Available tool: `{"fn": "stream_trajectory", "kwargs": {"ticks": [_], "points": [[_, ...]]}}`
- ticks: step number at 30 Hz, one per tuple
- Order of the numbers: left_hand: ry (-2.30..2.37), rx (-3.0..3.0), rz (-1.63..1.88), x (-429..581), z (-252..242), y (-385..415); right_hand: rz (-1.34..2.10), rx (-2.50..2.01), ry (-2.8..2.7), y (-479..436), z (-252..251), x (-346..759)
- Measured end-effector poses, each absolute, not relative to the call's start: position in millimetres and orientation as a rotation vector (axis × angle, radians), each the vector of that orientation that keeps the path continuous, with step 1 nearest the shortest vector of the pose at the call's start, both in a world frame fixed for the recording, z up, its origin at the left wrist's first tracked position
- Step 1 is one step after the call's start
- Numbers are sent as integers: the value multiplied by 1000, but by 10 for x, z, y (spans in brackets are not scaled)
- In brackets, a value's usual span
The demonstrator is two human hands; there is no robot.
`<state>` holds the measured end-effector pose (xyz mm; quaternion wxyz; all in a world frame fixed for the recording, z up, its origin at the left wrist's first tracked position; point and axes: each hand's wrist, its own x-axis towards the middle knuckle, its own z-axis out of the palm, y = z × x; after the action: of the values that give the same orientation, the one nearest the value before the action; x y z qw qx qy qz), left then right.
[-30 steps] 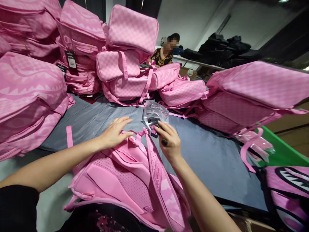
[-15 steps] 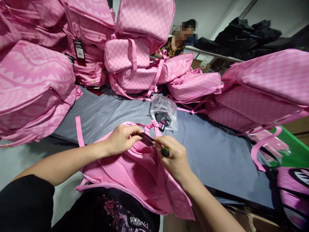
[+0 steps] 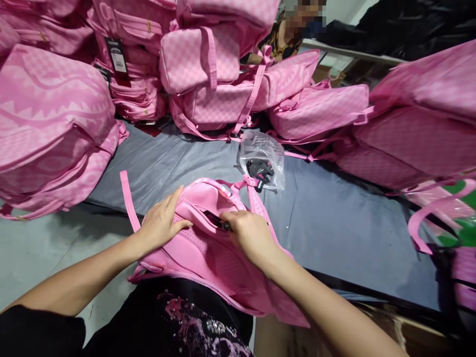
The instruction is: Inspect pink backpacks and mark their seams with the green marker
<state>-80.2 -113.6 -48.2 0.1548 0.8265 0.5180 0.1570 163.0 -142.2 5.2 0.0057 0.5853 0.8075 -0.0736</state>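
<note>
A pink backpack (image 3: 208, 253) lies back-side up on the grey table cover (image 3: 334, 218), right in front of me. My left hand (image 3: 160, 222) rests flat on its upper left, fingers stretched out. My right hand (image 3: 248, 233) is closed around a small dark item at a dark slit in the backpack's back panel; I cannot make out what the item is. Just beyond the backpack's top loop lies a clear plastic bag (image 3: 262, 161) with small black parts inside.
Stacks of pink backpacks (image 3: 52, 114) ring the table on the left, back (image 3: 223, 99) and right (image 3: 416, 129). A black hang tag (image 3: 117, 59) dangles at the back left. A person (image 3: 293, 29) sits behind the far pile. Something green (image 3: 461, 233) sits at the right edge.
My right hand came back from the plastic bag with a dark item, both hands met over it, and now the right pushes it into the backpack's slit while the left lies flat.
</note>
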Motion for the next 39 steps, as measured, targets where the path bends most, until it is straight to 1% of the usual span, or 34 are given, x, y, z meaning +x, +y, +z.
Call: {"fn": "stream_trajectory", "kwargs": {"ticks": [4,7,12,20,23,26,31,35,39], "points": [[1613,2395,388,-694,-446,-1141,-175,1615,2419,-1252,76,1458],[1612,2377,334,-671,-439,-1106,-197,1497,2448,-1144,39,1440],[1562,2390,365,-713,-493,-1054,-215,1350,2510,-1036,9,1433],[1564,2416,416,-747,-496,-1100,-199,1388,2449,-1048,112,1325],[1540,2440,466,-777,-531,-1098,-144,1491,2461,-1075,182,1277],[1530,2463,512,-835,-606,-1075,-162,1579,2561,-1060,202,1135],[1560,2483,567,-930,-711,-989,-261,1532,2778,-949,89,974],[1572,2513,564,-948,-687,-928,-278,1488,2873,-891,48,1011],[1621,2520,536,-948,-618,-946,-303,1473,2910,-905,132,971]]}}
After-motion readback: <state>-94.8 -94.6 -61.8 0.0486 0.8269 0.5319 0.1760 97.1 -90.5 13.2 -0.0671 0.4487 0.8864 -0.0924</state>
